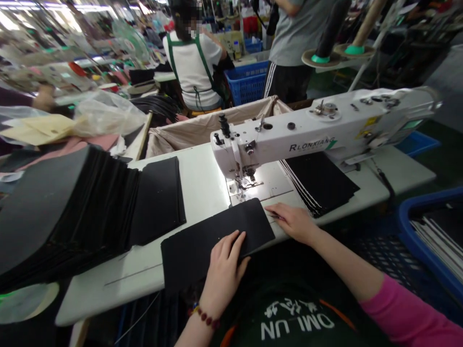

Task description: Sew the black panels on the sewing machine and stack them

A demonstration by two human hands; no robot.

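Note:
A black rectangular panel (202, 241) lies at the front edge of the sewing table, its near left part over the edge. My left hand (226, 262) rests on it with fingers stretched out and the thumb apart. Just right of the panel, my right hand (291, 221) is closed around a small dark metal tool (277, 216), whose kind I cannot make out. Its fingertips are close to the panel's right end. Behind the panel stands the white sewing machine (275, 140), its lit needle area (248, 183) a little beyond the panel's far edge.
Black panels are stacked at left (159, 197), with a taller bent stack (72, 202) beside them. White-edged black panels (318, 183) lie under the machine arm. A blue basket (408, 217) holds more pieces at right. Two people (195, 67) are beyond the table.

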